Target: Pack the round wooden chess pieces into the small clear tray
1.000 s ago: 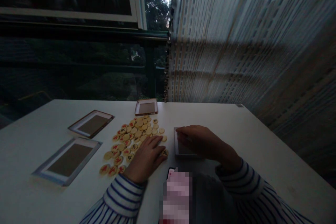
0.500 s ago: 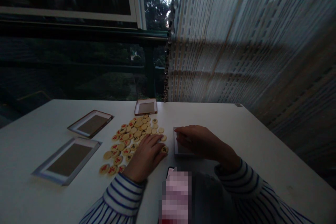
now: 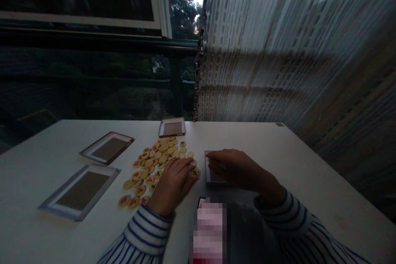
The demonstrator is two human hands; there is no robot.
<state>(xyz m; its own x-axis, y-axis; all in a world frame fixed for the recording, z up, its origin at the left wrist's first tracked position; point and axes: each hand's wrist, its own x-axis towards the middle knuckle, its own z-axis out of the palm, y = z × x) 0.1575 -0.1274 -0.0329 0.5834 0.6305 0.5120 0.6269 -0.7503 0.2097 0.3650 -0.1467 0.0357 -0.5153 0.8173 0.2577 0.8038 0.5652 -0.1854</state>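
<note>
My left hand [image 3: 175,185] lies palm down at the near right edge of a loose spread of xiangqi pieces [image 3: 154,161], round and pale with red or black characters. Its thumb and forefinger close on one black-marked xiangqi piece [image 3: 194,173]. My right hand [image 3: 238,169] is bent over a shallow grey box [image 3: 213,181], fingers pressed together and pointing left. Whatever they hold, if anything, is hidden under the hand. The hand also covers much of the box's inside.
On the white table [image 3: 247,138] stand a grey-rimmed tray [image 3: 78,192], a brown-rimmed tray [image 3: 108,148] and another brown-rimmed tray [image 3: 172,128] near the far edge. A phone [image 3: 202,202], mostly blurred out, is at the near side. A string curtain [image 3: 262,49] hangs behind.
The black-marked xiangqi piece by my left thumb has shifted slightly away from me, between thumb and forefinger. My right hand stays over the box. The view has tilted a little.
</note>
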